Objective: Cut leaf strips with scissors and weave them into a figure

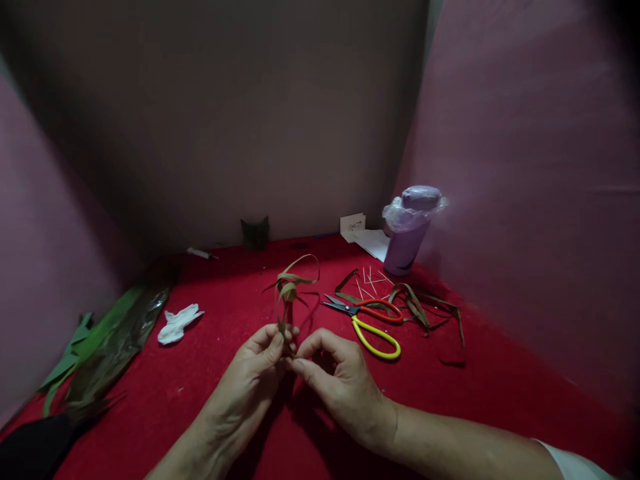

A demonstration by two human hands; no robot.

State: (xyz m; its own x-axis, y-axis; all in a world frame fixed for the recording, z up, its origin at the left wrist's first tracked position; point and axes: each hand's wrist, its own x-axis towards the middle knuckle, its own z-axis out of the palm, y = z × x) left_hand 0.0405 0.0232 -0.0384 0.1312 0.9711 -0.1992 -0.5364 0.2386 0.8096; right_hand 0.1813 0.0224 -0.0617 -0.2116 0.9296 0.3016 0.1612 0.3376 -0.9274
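Note:
Both hands meet low in the middle of the view over a red cloth [200, 373]. My left hand [253, 380] and my right hand [340, 380] each pinch the base of a folded leaf-strip piece [289, 290] that stands upright between them, with thin loops and ends curling out at its top. The fingertips of both hands are pressed together around the lower stem, which is partly hidden by them.
Scissors [373, 323] with an orange and a yellow handle lie right of the hands, beside loose leaf strips [425, 310] and thin sticks [370, 280]. A purple cup [407, 233] in plastic stands at the back right. Crumpled white tissue [177, 323] and long green leaves [100, 347] lie left.

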